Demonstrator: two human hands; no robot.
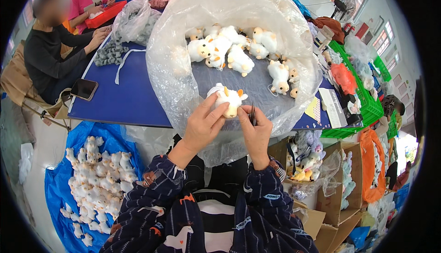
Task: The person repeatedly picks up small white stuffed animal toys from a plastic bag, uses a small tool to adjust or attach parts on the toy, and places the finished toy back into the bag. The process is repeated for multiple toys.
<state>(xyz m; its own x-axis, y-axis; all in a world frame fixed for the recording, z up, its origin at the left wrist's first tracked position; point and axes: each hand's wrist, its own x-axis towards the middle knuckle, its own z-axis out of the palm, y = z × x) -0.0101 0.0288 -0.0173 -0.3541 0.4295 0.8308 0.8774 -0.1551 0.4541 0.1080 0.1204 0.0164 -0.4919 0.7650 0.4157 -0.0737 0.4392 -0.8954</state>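
My left hand is closed round a small white plush animal with orange ears, its stitched face turned toward me. My right hand grips a thin dark metal tool, pointed like snips or tweezers; which of the two I cannot tell. Its fingertips are at the toy's right side. Beyond my hands, several more white plush animals with tan or orange patches lie in a large clear plastic bag, its mouth spread open toward me.
The bag lies on a blue table. Left are a phone, grey fluffy pieces and two seated people. On the floor, a blue sack holds many plush toys. Green crates and cardboard boxes stand right.
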